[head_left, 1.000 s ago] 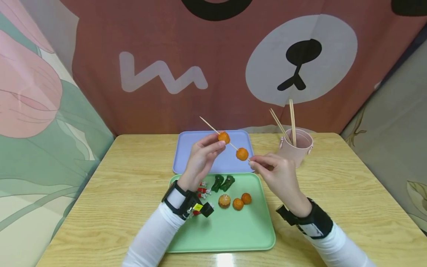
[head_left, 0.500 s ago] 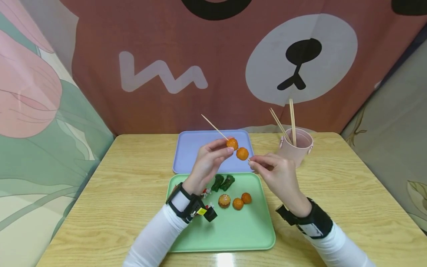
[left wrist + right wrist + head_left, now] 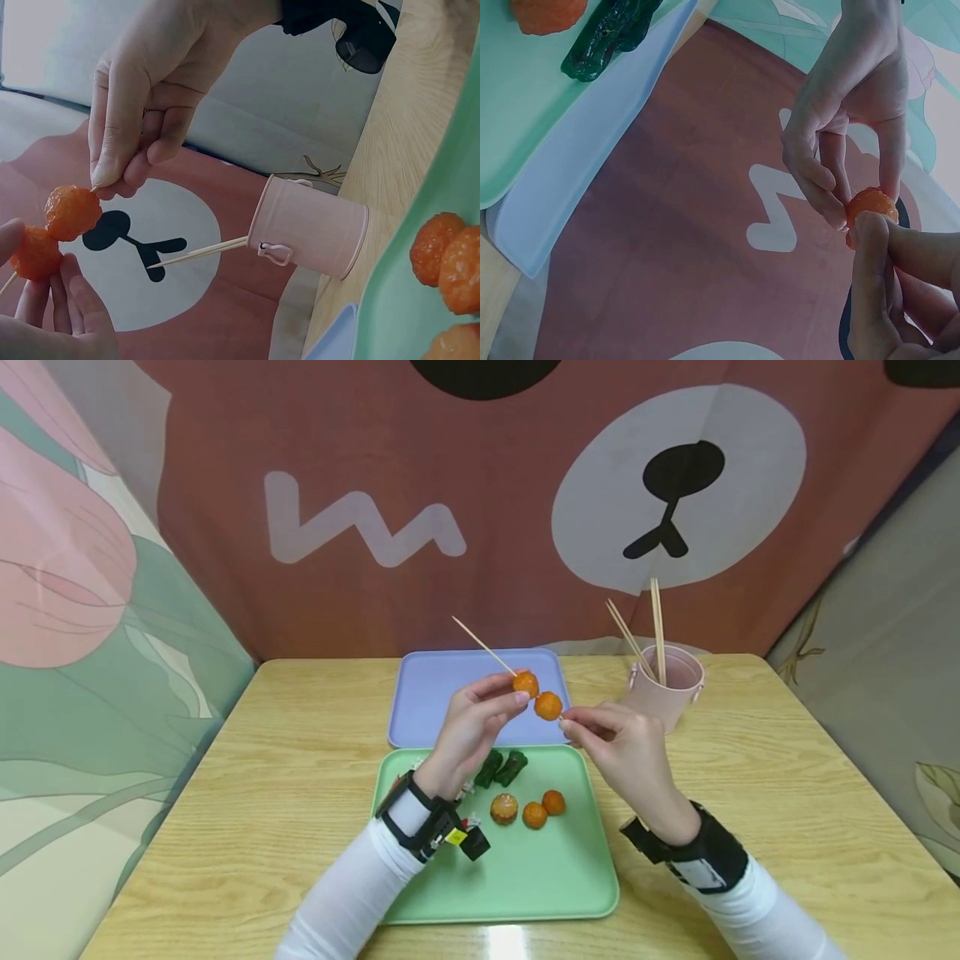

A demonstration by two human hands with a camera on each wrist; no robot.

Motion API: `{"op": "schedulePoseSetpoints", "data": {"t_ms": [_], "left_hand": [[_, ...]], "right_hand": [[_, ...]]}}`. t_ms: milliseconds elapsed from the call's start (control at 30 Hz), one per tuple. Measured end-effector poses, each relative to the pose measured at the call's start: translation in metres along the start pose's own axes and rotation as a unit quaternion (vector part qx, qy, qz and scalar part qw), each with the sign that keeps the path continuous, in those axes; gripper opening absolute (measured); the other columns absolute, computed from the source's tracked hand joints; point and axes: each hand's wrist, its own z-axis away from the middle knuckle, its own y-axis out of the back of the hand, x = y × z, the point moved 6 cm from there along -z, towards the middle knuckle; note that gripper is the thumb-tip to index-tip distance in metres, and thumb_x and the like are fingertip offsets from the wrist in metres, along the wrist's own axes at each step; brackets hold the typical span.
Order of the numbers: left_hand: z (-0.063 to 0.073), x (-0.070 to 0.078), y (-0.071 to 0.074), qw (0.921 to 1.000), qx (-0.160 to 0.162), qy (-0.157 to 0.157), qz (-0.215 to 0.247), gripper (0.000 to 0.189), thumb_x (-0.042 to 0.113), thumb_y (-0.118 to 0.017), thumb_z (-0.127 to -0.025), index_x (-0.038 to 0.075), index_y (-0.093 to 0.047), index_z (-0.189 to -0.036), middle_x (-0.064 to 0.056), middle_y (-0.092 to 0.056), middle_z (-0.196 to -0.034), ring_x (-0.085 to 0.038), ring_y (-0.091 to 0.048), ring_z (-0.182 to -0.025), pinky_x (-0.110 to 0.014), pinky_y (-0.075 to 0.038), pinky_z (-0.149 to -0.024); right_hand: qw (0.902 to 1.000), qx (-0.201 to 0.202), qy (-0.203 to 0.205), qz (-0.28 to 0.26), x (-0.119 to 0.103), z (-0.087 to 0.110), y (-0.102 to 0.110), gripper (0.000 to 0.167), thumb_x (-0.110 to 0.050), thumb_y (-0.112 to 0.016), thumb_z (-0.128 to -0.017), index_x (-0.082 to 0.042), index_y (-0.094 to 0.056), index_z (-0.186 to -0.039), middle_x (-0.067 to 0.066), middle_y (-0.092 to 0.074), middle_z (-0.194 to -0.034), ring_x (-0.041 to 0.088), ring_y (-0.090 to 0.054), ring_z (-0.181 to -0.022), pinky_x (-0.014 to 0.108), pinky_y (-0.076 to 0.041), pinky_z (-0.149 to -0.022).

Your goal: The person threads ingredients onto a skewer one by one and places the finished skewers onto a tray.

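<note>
Two glossy orange balls are threaded on a thin wooden skewer (image 3: pixel 482 644) above the trays. My left hand (image 3: pixel 467 731) pinches the upper orange ball (image 3: pixel 526 685) between thumb and fingers. Close beside it sits the lower orange ball (image 3: pixel 548 706), near my right hand. My right hand (image 3: pixel 626 752) pinches the short lower end of the skewer. In the left wrist view the two balls appear to touch. In the right wrist view the right fingers (image 3: pixel 871 247) partly cover the orange ball (image 3: pixel 872 202).
A green tray (image 3: pixel 555 885) bears two orange balls (image 3: pixel 535 815), a brown-topped piece (image 3: pixel 504 809), dark green pieces (image 3: pixel 512 769) and red-and-white items partly hidden by the left wrist. Behind it lies a blue tray (image 3: pixel 427 693). A pink bucket (image 3: pixel 663 697) with skewers stands at the back right.
My left hand has moved right and down along the skewer, bringing its orange ball up to the other one. More bare skewer shows at the upper left. My right hand has stayed in place.
</note>
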Motion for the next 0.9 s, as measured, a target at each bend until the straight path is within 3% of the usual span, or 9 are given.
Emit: {"op": "schedulePoseSetpoints", "data": {"t_ms": [133,300,400,467,533,567,700,800,900], "left_hand": [[0.000,0.000,0.000,1.0000,0.002,-0.001,0.001,0.024,-0.009,-0.062,-0.083,0.007,-0.069,-0.100,-0.005,-0.068,-0.109,-0.015,-0.065,-0.092,-0.043,-0.043,-0.103],[0.000,0.002,-0.001,0.9999,-0.010,-0.003,-0.011,0.024,-0.007,-0.062,-0.083,0.004,-0.067,-0.104,-0.005,-0.067,-0.110,-0.015,-0.064,-0.094,-0.030,-0.051,-0.092],[0.001,0.007,0.000,0.9951,-0.033,-0.014,-0.092,0.030,-0.002,-0.067,-0.083,0.004,-0.064,-0.112,-0.006,-0.066,-0.110,-0.017,-0.063,-0.097,-0.029,-0.050,-0.092],[0.003,0.012,0.002,0.9800,-0.047,-0.030,-0.191,0.037,0.005,-0.071,-0.082,0.006,-0.061,-0.118,-0.007,-0.066,-0.109,-0.018,-0.063,-0.098,-0.029,-0.051,-0.091],[0.005,0.016,0.003,0.9476,-0.054,-0.048,-0.311,0.041,0.012,-0.075,-0.080,0.009,-0.061,-0.119,-0.006,-0.067,-0.107,-0.018,-0.064,-0.098,-0.028,-0.052,-0.087],[0.007,0.017,0.003,0.9253,-0.058,-0.055,-0.371,0.042,0.015,-0.077,-0.079,0.010,-0.062,-0.118,-0.005,-0.068,-0.105,-0.017,-0.064,-0.097,-0.028,-0.053,-0.085],[0.013,0.012,-0.002,0.8113,-0.100,-0.066,-0.572,0.038,0.025,-0.079,-0.077,0.013,-0.066,-0.111,0.000,-0.068,-0.100,-0.013,-0.062,-0.093,-0.028,-0.051,-0.081],[0.018,0.002,-0.009,0.7256,-0.142,-0.073,-0.669,0.035,0.027,-0.079,-0.076,0.012,-0.068,-0.107,0.000,-0.067,-0.099,-0.014,-0.058,-0.093,-0.029,-0.048,-0.081],[0.022,-0.011,-0.012,0.6560,-0.177,-0.080,-0.729,0.036,0.027,-0.081,-0.075,0.011,-0.069,-0.105,-0.002,-0.067,-0.099,-0.016,-0.056,-0.093,-0.030,-0.045,-0.082]], "right_hand": [[1.0000,-0.001,-0.001,0.002,0.000,0.000,0.000,0.014,-0.004,-0.080,-0.072,0.000,-0.075,-0.085,0.004,-0.071,-0.073,0.010,-0.065,-0.060,0.010,-0.049,-0.056],[1.0000,0.002,-0.004,0.003,0.000,-0.001,0.000,0.014,-0.004,-0.080,-0.072,0.000,-0.075,-0.085,0.004,-0.070,-0.072,0.010,-0.065,-0.059,0.010,-0.049,-0.056],[0.9999,-0.003,-0.013,-0.007,0.003,-0.002,-0.001,0.013,-0.004,-0.078,-0.074,0.000,-0.075,-0.086,0.005,-0.071,-0.074,0.011,-0.066,-0.060,0.011,-0.049,-0.057],[0.9995,-0.007,-0.023,-0.019,0.007,-0.002,-0.001,0.013,-0.002,-0.077,-0.075,0.000,-0.075,-0.088,0.007,-0.072,-0.076,0.013,-0.067,-0.063,0.011,-0.050,-0.059],[0.9992,-0.010,-0.031,-0.022,0.012,-0.001,0.001,0.013,-0.001,-0.076,-0.076,0.000,-0.075,-0.088,0.008,-0.072,-0.078,0.015,-0.068,-0.064,0.011,-0.051,-0.060],[0.9991,-0.009,-0.034,-0.022,0.015,-0.001,0.003,0.012,-0.001,-0.076,-0.076,0.000,-0.075,-0.088,0.008,-0.072,-0.079,0.015,-0.068,-0.064,0.011,-0.051,-0.060],[0.9993,0.006,-0.033,0.013,0.024,0.002,0.013,0.010,-0.001,-0.077,-0.074,-0.001,-0.075,-0.085,0.007,-0.071,-0.074,0.014,-0.065,-0.059,0.010,-0.048,-0.054],[0.9984,0.017,-0.029,0.044,0.030,0.004,0.021,0.010,-0.002,-0.079,-0.073,-0.002,-0.075,-0.083,0.006,-0.071,-0.070,0.012,-0.064,-0.057,0.009,-0.046,-0.052],[0.9970,0.022,-0.036,0.065,0.036,0.007,0.027,0.011,-0.003,-0.079,-0.073,-0.002,-0.076,-0.084,0.007,-0.071,-0.070,0.011,-0.065,-0.057,0.006,-0.046,-0.054]]}}
